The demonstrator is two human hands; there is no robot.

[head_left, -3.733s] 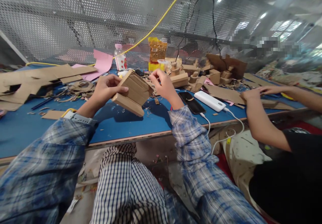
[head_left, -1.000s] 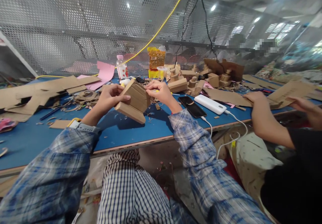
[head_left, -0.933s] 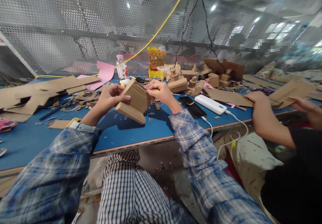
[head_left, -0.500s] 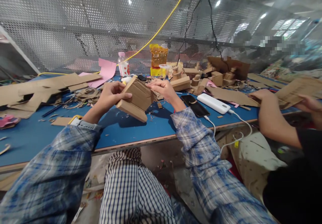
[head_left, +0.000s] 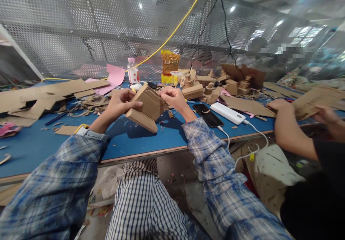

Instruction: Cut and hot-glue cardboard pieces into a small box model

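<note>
My left hand (head_left: 121,103) grips a folded cardboard model (head_left: 149,105) above the blue table, thumb on its near face and fingers behind. The model has a broad upright part and a thick ledge along its lower edge. At its right edge my right hand (head_left: 172,98) is closed in a pinch. What lies between those fingertips is too small to make out. Cardboard scraps (head_left: 94,103) are strewn to the left of the model. A black phone (head_left: 207,115) and a white power bank (head_left: 228,113) lie to the right of my right hand.
Large cardboard sheets (head_left: 35,98) cover the left side. A bottle (head_left: 133,71), a yellow packet (head_left: 170,67) and cardboard pieces (head_left: 192,90) stand at the back. White cables (head_left: 258,125) hang over the front edge. At right, another person's hands (head_left: 283,105) hold cardboard (head_left: 315,101).
My right hand's fingers have drawn into a tighter pinch and shifted slightly at the model's right edge. My left hand keeps the cardboard model in nearly the same place. The view has shifted slightly.
</note>
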